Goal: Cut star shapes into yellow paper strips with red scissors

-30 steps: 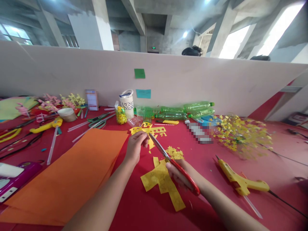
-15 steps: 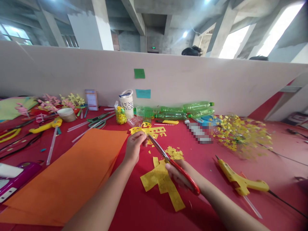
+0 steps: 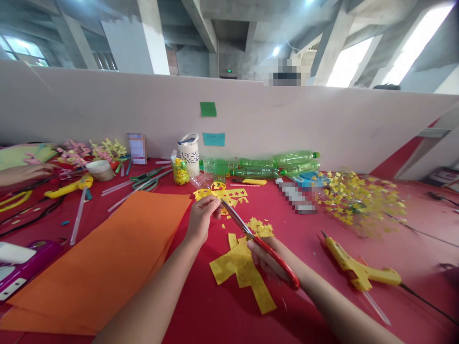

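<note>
My left hand (image 3: 202,215) is closed in a pinch over the middle of the table; whatever lies between its fingertips is too small and hidden to make out against the yellow scraps behind. In my right hand (image 3: 268,258) are red-handled scissors (image 3: 238,220), their blades pointing up and left to the left fingertips. Beyond the hands lie yellow scraps with star-shaped cut-outs (image 3: 234,193). A pile of small yellow stars (image 3: 260,227) sits just past the right hand. Below the scissors, yellow sheet pieces (image 3: 236,267) overlap on the red table (image 3: 201,306).
Orange sheets (image 3: 118,253) cover the left front. At right are a yellow glue gun (image 3: 358,267) and a bunch of yellow stars (image 3: 355,196). Green plastic bottles (image 3: 258,169), a white cup (image 3: 189,155) and a yellow cutter (image 3: 254,182) stand or lie behind. Another person's hand (image 3: 32,172) is far left.
Another person's hand has come in at the far left, by the pink flowers. My own hands and the scissors have hardly moved.
</note>
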### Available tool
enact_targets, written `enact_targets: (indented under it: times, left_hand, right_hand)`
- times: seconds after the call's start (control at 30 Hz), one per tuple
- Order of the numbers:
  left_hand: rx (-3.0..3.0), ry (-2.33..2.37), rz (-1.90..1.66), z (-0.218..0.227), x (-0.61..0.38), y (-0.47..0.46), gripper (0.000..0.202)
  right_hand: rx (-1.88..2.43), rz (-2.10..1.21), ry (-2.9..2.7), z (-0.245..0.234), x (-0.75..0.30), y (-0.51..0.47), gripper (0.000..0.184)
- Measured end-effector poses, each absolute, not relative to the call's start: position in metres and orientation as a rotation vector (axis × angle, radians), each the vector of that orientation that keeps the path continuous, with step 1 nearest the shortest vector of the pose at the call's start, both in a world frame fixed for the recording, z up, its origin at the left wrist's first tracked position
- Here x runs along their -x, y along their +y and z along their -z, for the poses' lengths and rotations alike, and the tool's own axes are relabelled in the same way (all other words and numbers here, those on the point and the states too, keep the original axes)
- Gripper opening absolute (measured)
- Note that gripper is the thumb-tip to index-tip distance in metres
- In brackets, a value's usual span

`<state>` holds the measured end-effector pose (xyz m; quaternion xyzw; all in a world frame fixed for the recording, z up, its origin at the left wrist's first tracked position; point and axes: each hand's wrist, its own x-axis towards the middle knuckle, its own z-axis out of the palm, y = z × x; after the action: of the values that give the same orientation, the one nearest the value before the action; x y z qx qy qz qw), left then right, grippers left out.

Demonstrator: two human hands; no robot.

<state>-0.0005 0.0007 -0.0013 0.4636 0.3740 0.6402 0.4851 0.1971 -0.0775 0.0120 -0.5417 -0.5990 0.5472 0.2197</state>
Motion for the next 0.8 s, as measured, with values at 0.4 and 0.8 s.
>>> enact_targets:
  times: [0.4,0.8]
  left_hand:
    - [-1.141,0.904,-1.553,0.0014,0.0006,0.0007,0.019]
    - [-1.109,0.881,-1.536,-0.0003,0.001,0.0011,0.018]
  right_hand:
    - [1.489,-1.571,-1.654,-0.0092,-0.1994,-0.0754,0.061]
    - [1.512,-1.493,-1.698,-0.0112,-0.1985,-0.0762,0.059]
